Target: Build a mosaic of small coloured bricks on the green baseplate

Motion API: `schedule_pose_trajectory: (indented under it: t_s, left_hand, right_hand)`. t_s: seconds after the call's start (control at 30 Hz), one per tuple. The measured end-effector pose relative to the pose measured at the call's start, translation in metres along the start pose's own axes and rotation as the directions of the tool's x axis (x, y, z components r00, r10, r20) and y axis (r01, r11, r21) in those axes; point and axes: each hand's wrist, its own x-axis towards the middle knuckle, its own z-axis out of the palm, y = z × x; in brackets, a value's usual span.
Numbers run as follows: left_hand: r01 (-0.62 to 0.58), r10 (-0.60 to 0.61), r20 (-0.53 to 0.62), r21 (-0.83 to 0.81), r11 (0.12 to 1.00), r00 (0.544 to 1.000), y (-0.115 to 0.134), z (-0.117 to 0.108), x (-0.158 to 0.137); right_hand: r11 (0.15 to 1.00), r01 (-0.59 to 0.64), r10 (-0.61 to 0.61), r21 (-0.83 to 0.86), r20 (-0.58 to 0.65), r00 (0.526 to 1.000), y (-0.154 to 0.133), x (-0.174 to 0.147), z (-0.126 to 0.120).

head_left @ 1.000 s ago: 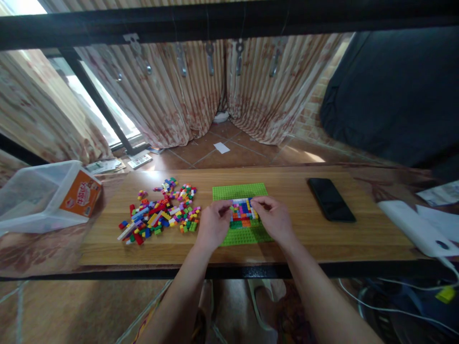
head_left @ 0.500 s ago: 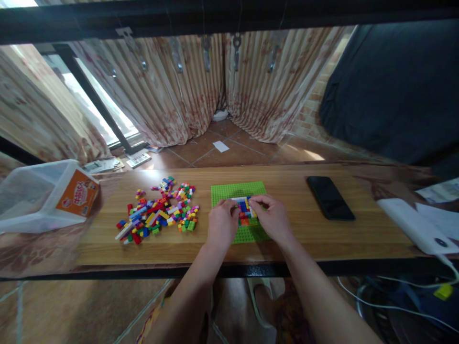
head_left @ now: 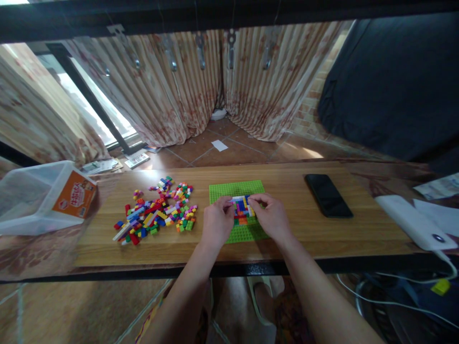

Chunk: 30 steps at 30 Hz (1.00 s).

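A green baseplate (head_left: 234, 188) lies on the wooden board, bearing a flat patch of building bricks (head_left: 244, 206) in blue, white, red, yellow and orange. My left hand (head_left: 217, 220) is at the patch's left side, thumb and fingers pinched together by its upper left corner. Over the right side, my right hand (head_left: 271, 216) has its fingertips closed against the upper right edge of the bricks. Whatever lies between the fingertips of either hand is too small or hidden to make out. Both hands cover parts of the baseplate.
Left of the baseplate spreads a heap of loose coloured bricks (head_left: 156, 212) on the wooden board (head_left: 201, 251). A clear plastic tub (head_left: 39, 196) with an orange label stands at the far left. To the right lie a black phone (head_left: 328, 196) and a white device (head_left: 412, 222) with a cable.
My left hand has shifted slightly left and away from the brick patch, uncovering more of its left part. My right hand stays at the right edge. The whole view has moved a little.
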Motion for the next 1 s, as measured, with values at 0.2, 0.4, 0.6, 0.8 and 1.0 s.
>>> schedule_pose_trajectory:
  t_s: [0.2,0.4,0.6,0.8,1.0]
  left_hand:
    - [0.026,-0.022,-0.024,0.187,0.982,0.999,0.006,0.000,0.001]
    - [0.046,-0.041,-0.033,0.161,0.986,0.999,0.003,0.002,0.002]
    - [0.051,-0.045,-0.042,0.160,0.986,0.998,0.001,0.004,0.002]
    - [0.023,-0.015,-0.052,0.165,0.986,0.999,0.001,0.006,0.001]
    - [0.014,-0.010,-0.044,0.098,0.995,0.999,-0.001,0.005,-0.003]
  right_hand:
    - [0.998,-0.047,0.046,-0.037,-0.023,0.999,0.000,-0.001,0.012]
    - [0.979,-0.084,0.073,-0.183,-0.068,0.995,-0.006,0.000,0.026]
    - [0.968,-0.140,0.119,-0.208,-0.111,0.987,-0.007,0.003,0.033]
    - [0.972,-0.153,0.133,-0.180,-0.116,0.984,-0.006,0.003,0.036]
    - [0.992,-0.097,0.093,-0.076,-0.056,0.994,0.003,0.001,0.032]
